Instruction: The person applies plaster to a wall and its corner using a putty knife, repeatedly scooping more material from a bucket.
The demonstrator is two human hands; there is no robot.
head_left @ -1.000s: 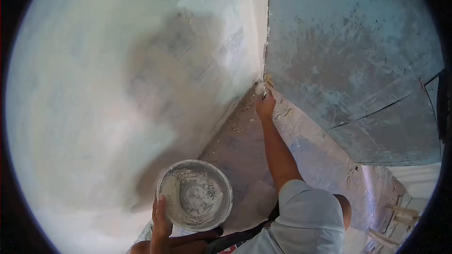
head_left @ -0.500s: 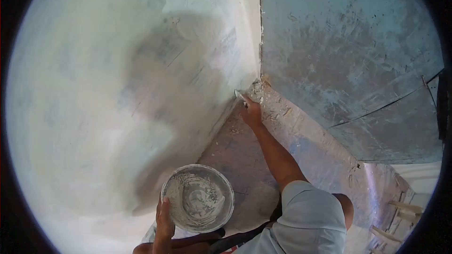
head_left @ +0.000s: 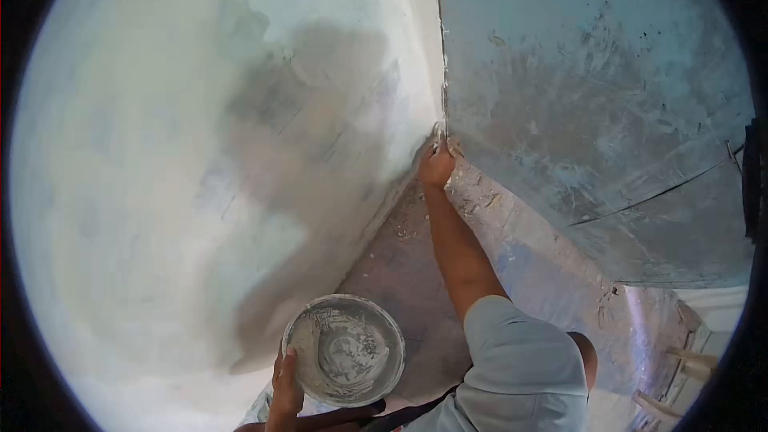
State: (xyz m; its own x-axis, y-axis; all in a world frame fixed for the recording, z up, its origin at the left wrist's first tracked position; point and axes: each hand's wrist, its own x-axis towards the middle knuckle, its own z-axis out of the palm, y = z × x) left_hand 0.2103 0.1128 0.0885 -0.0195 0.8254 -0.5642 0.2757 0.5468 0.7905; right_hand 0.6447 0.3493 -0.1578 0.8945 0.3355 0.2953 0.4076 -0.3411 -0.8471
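Note:
My left hand (head_left: 286,380) grips the left rim of a round bowl (head_left: 352,356), whose inside is smeared with whitish paste. Far ahead, my right hand (head_left: 437,166) is closed around a small putty knife (head_left: 438,134), mostly hidden by the fingers. The blade is at the bottom of the corner where the pale plastered wall (head_left: 160,152) meets the blue-grey wall (head_left: 560,96). Paste residue lines the corner edge above the hand.
Crumbs and debris (head_left: 480,196) lie on the floor (head_left: 408,272) along the foot of the blue-grey wall. Wooden pieces (head_left: 658,406) are at the lower right. A dark object (head_left: 750,180) stands at the right edge.
My right hand has moved up and slightly right, from the pale wall's lower edge into the corner. The bowl and my left hand have shifted slightly down and right in view.

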